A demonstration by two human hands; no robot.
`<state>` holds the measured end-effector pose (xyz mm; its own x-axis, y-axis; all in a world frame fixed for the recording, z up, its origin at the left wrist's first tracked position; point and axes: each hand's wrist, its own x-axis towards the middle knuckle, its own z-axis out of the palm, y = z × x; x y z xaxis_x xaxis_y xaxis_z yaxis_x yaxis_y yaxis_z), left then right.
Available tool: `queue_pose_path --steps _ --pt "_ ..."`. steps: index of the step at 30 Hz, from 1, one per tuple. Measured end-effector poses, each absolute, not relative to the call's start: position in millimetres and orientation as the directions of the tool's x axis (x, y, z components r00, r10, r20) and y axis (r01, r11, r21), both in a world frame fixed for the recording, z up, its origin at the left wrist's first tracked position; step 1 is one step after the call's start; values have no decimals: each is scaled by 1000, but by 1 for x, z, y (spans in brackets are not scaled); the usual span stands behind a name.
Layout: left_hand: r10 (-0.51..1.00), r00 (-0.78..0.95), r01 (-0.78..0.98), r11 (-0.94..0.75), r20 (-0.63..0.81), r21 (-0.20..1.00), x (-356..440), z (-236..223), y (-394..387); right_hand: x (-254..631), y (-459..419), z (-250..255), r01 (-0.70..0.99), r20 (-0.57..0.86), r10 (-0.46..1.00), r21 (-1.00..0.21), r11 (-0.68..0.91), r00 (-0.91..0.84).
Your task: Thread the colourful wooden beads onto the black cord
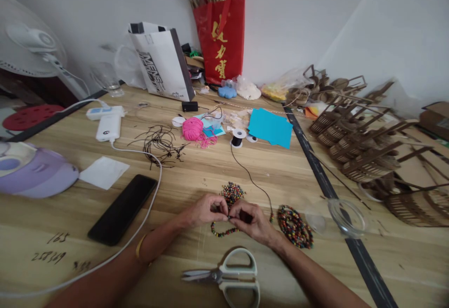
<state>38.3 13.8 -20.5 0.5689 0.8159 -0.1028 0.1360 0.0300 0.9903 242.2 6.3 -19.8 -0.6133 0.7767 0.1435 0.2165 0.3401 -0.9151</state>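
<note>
My left hand (209, 209) and my right hand (253, 220) meet over the table, both pinched at their fingertips. Between them is a strand of small multicoloured beads (220, 233), which loops down below the fingers onto the wood. My right fingers grip its cord; the left fingertips pinch at the same spot, on a bead or cord end too small to make out. Just behind lies a heap of loose beads (232, 191). A black cord (250, 177) runs from a spool (237, 138) to a few beads beside my right hand. Coiled bead strings (295, 227) rest to the right.
Scissors (224, 275) lie in front of my hands. To the left are a phone (122, 209), a white cable (154, 195) and cut black cords (157, 144). Pink yarn (192, 129) and blue sheets (270, 128) lie farther back. A clear round container (347, 216) and woven baskets (368, 163) stand right.
</note>
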Motion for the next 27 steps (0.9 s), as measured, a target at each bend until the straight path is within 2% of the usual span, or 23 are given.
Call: queue_pose_path --steps 18,27 --pt "813 572 185 -5 -104 983 36 -22 12 243 6 -19 252 117 777 -907 337 -618" --pt "810 573 176 24 -122 984 37 -21 13 241 6 -16 246 227 726 -841 483 -650"
